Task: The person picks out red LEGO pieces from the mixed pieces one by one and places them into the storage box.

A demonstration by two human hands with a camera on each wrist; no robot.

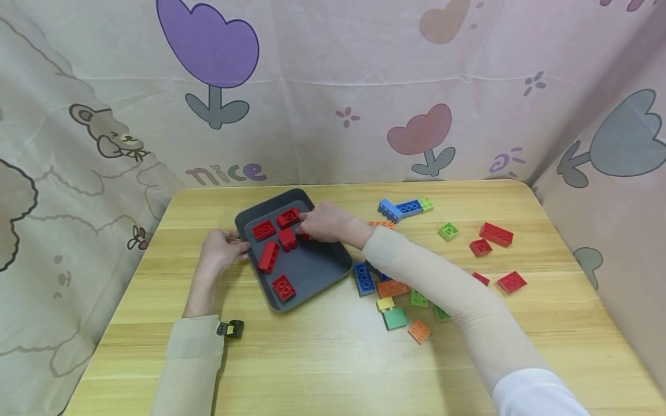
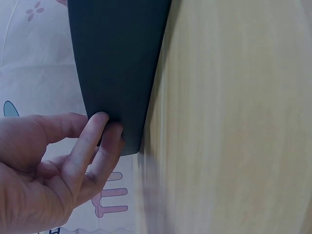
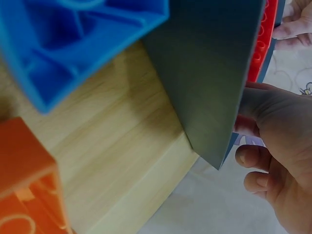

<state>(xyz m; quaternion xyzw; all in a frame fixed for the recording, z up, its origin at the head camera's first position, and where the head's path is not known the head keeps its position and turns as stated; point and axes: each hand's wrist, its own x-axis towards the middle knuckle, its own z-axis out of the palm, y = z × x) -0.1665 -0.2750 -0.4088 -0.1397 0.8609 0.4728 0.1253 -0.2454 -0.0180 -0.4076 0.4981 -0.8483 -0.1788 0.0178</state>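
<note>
A dark grey tray [image 1: 317, 268] lies slanted on the table, holding several red bricks [image 1: 268, 257]. At its left side my left hand [image 1: 221, 251] pinches the rim. In the left wrist view, fingertips [image 2: 114, 130] press the tray's outer wall [image 2: 119, 63]. My right hand [image 1: 328, 221] reaches over the far right rim into the tray. Its fingertips are right at the red bricks near the back, and one brick [image 1: 306, 236] shows partly beneath it. In the right wrist view the tray wall [image 3: 209, 83] hides the fingertips, so I cannot tell whether they grip a brick.
Right of the tray lie blue bricks [image 1: 363, 279], an orange brick [image 1: 392, 288], a green brick [image 1: 395, 318] and a small yellow brick [image 1: 385, 304]. My right forearm [image 1: 442, 283] passes over this group. Farther right are loose red bricks [image 1: 496, 234]. A printed curtain [image 1: 322, 144] hangs behind the table.
</note>
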